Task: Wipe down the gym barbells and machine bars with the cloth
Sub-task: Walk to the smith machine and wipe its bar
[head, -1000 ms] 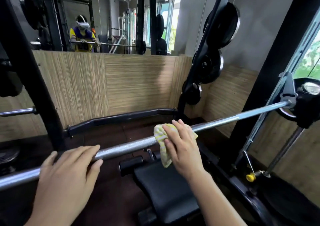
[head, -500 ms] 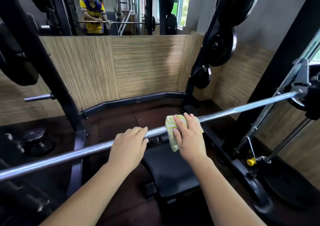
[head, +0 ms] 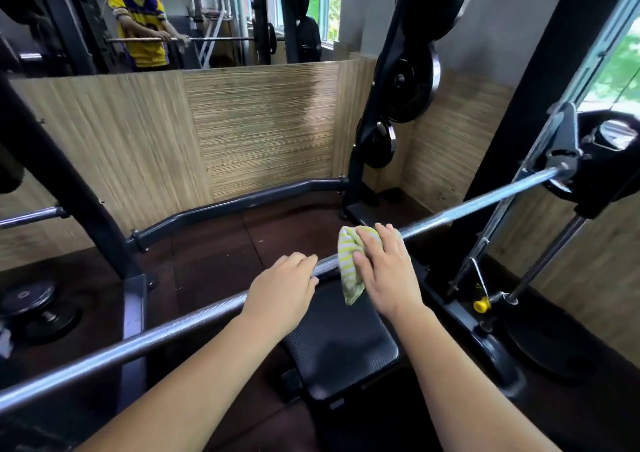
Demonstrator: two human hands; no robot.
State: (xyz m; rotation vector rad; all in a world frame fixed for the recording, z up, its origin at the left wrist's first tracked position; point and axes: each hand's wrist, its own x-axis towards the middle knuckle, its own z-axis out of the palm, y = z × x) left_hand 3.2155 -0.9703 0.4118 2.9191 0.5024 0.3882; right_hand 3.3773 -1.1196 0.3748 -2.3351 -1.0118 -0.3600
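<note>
Vs. 1 s ago: left hand (head: 282, 289) has slid right along the barbell (head: 485, 205) and is now just beside the cloth (head: 349, 264). Right hand (head: 388, 271) holds the same spot. Left fingers together, curled over the bar. Right fingers slightly apart, clamping the cloth to the bar above the bench pad (head: 343, 344). Count: one barbell, one cloth, two hands, three racked plates (head: 412, 88).
</note>
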